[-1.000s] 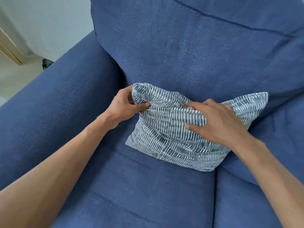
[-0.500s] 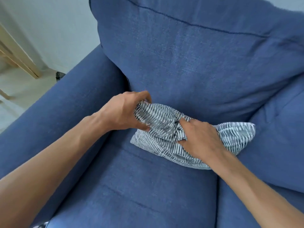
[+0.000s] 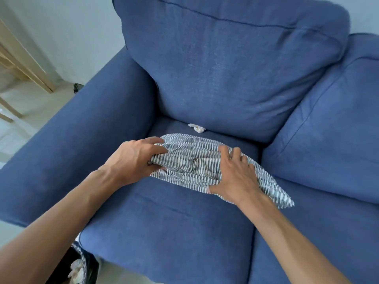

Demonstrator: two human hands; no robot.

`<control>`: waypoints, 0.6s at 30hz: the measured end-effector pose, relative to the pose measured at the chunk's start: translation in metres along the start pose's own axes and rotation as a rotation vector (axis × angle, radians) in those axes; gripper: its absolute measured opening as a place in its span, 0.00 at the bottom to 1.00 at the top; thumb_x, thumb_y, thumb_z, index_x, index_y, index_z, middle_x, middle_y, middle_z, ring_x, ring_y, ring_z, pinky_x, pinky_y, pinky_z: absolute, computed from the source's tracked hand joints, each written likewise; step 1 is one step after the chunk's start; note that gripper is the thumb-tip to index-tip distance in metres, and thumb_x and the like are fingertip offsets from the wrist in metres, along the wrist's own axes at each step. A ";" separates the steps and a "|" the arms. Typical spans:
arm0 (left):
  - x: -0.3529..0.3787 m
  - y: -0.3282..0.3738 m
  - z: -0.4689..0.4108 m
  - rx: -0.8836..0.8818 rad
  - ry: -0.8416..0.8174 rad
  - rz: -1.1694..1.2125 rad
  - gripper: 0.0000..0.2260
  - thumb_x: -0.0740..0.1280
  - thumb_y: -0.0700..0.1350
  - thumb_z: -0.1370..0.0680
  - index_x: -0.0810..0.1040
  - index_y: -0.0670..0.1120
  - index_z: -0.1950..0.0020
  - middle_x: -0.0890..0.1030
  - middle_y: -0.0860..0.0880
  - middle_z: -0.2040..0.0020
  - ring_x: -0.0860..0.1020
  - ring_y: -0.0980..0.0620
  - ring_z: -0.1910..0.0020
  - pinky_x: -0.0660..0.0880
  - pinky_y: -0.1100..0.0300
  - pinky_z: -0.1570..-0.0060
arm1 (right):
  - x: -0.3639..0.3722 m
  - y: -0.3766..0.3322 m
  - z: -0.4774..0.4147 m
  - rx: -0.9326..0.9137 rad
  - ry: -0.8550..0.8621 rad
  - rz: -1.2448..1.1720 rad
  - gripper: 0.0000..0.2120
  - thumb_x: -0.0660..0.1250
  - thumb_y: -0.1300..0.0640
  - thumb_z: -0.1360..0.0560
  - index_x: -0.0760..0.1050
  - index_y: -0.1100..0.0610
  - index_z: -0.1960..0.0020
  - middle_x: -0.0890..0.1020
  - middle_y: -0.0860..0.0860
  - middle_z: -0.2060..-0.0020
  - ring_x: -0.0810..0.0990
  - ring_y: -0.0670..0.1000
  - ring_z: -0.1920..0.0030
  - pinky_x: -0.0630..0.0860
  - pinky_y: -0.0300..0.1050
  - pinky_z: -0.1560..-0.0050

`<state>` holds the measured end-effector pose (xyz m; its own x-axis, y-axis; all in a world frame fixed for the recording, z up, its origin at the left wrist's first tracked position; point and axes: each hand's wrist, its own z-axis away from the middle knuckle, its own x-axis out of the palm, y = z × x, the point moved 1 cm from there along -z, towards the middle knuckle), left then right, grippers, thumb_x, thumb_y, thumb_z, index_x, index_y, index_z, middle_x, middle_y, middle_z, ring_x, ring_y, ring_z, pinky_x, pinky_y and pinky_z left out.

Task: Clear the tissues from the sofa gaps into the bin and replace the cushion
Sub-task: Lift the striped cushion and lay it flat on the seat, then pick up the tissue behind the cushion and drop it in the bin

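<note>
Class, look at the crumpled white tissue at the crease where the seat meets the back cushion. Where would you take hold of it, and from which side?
Pinch the bunched end of the tissue that sticks out of the crease, coming from the front and above. The back cushion overhangs it behind, and only this crumpled part shows. Both hands, left hand and right hand, now grip the striped cushion.

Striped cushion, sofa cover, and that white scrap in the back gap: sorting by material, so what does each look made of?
Striped cushion: soft woven fabric; it crumples under both hands. Sofa cover: matte blue textile with visible weave. White scrap: probably tissue paper, thin and crinkled.
</note>
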<state>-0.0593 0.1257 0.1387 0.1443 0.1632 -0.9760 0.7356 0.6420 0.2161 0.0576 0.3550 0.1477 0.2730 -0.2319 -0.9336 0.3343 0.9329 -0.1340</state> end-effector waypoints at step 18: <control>0.102 0.007 0.075 -0.209 -0.767 0.295 0.26 0.71 0.68 0.35 0.72 0.65 0.39 0.78 0.62 0.45 0.79 0.58 0.47 0.76 0.56 0.44 | 0.116 -0.009 0.067 -0.086 -0.266 -0.235 0.27 0.71 0.43 0.26 0.66 0.46 0.31 0.76 0.46 0.39 0.78 0.46 0.45 0.74 0.41 0.43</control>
<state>0.0103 0.0904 0.0384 0.7758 -0.1592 -0.6106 0.4708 0.7903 0.3921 0.1469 0.3014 0.0628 0.4269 -0.4957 -0.7563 0.3417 0.8628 -0.3727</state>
